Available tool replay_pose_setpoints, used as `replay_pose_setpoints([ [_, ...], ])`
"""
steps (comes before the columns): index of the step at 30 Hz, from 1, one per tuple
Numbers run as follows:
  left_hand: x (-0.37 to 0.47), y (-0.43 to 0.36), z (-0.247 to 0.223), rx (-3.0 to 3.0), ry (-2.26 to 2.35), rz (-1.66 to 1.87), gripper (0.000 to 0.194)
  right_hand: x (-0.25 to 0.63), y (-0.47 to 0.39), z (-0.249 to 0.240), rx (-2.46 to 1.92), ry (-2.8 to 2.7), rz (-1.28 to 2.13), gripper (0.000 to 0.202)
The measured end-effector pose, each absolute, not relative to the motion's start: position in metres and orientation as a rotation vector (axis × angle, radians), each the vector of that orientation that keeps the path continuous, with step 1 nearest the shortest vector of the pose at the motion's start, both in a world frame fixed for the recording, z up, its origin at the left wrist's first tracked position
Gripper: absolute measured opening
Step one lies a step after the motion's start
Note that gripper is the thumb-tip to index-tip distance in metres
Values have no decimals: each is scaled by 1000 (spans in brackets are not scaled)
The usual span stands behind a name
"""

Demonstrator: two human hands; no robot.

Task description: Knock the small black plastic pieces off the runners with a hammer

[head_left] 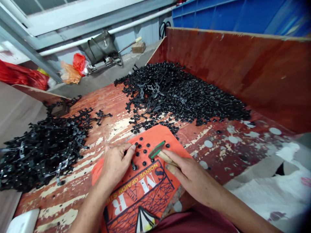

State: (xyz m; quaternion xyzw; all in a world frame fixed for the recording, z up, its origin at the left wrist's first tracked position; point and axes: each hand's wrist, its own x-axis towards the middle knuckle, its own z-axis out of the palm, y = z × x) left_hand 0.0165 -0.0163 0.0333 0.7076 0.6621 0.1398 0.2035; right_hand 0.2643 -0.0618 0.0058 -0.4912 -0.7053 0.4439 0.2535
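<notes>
A bare strip of bench (110, 101) runs between the black heap (41, 152) at left and the larger pile (175, 94) at upper centre; behind that pile, a reddish board (233, 74) blocks the upper right.

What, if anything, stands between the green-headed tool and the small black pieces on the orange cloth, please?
Nothing visible: the right hand holds the green-headed tool close over the black pieces, while the left hand is off to one side.

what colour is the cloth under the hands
Orange-red, with dark line patterns and white and yellow lettering; the head view shows it best.
</notes>
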Motion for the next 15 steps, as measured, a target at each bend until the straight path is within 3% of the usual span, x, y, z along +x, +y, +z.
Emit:
replay_pose_setpoints([
  [15,16,-8,25,1985,1808,259,42,264,-57,13,-1305,-2009,1162,39],
])
